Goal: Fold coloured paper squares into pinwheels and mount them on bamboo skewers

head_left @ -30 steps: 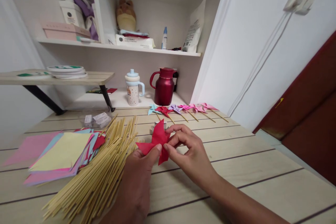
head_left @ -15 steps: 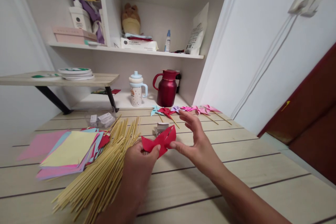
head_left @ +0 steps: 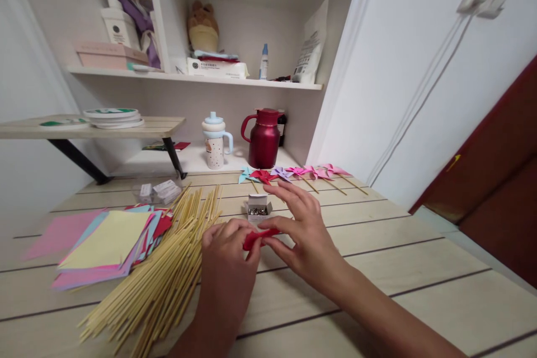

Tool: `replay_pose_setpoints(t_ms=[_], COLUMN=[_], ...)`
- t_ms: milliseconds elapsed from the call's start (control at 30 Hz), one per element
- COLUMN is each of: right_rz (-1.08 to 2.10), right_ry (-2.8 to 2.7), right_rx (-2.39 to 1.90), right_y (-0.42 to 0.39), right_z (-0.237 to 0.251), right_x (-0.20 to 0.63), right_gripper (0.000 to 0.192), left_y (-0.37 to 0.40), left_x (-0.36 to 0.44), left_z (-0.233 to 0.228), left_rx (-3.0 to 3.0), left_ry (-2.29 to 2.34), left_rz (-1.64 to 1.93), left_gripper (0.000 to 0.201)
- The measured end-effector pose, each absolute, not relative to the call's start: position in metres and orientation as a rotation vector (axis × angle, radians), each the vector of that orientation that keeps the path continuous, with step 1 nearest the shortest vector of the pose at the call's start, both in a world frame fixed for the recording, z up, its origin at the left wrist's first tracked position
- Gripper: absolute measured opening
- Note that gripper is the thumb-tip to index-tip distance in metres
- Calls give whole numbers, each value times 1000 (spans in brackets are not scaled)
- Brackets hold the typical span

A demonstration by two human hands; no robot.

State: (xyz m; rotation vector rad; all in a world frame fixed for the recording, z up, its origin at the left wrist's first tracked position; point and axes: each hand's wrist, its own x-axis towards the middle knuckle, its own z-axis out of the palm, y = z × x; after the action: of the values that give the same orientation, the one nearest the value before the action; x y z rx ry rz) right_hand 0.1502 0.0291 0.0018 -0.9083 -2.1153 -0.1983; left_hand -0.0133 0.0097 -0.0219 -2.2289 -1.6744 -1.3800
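A red paper pinwheel (head_left: 252,240) is held between both hands above the table, mostly covered by fingers. My left hand (head_left: 230,251) is closed on its left side, thumb in front. On its right side, my right hand (head_left: 300,232) pinches the paper between thumb and index finger, the other fingers stretched out. Just beyond the hands stands a small open box (head_left: 257,210) with shiny metal pins or tacks inside. Left of my left hand lies a big pile of thin wooden sticks (head_left: 168,268).
Stacked coloured paper sheets (head_left: 107,239) lie at the left, with a clear container (head_left: 157,190) of small boxes behind. Several pinwheels on sticks (head_left: 300,172) line the back. A cup (head_left: 215,145) and a red jug (head_left: 263,140) stand beyond. A small raised shelf (head_left: 159,127) is at left.
My right hand has moved in and now pinches the red paper, which was spread in view and is now mostly covered. The small box has come into fuller view.
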Motion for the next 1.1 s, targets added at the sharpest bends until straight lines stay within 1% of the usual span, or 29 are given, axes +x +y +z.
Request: replay_pose_setpoints(t_ms=[33,200,400,533,567,633,700,733,800,867,967,1100], right_rz=[-190,-85,42,233,325,571,885,1033,1241,1317,1339,1334], right_ry=[-2119,-2139,-2102,-2002,-1949,-1807,-1624,-1525,-1337,-1209,-1138,-1122], right_rx=[-904,-916,-974,-1014,-1024,-1045,-1035,-1022,-1003,-1004,-990,-994], right_y=[29,29,27,27,27,28,31,32,35,38,41,40], right_z=[2,4,7,9,10,13,15,16,15,14,11,10], right_x=[150,152,150,148,148,150,152,153,154,155,157,155], right_gripper=[13,19,18,18,17,13,7,6,10,13,15,16], left_y=[9,9,11,11,11,9,6,4,3,4,12,21], left_x=[-13,-12,-13,-13,-14,-15,-17,-18,-20,-22,-22,-15], left_z=[-22,-24,-25,-25,-24,-20,-14,-11,-6,-6,-12,-22], left_rx=[-2234,-2261,-2273,-2194,-2156,-2077,-2003,-1963,-1902,-1907,-1976,-1981], left_ry=[-1661,-1597,-1569,-1556,-1549,-1547,-1587,-1635,-1761,-1933,-2166,-2240], left_rz=[-1372,-1398,-1435,-1520,-1563,-1660,-1763,-1826,-1989,-2187,-2489,-2736], left_gripper=[9,11,10,5,9,26,43,49,55,58,60,66])
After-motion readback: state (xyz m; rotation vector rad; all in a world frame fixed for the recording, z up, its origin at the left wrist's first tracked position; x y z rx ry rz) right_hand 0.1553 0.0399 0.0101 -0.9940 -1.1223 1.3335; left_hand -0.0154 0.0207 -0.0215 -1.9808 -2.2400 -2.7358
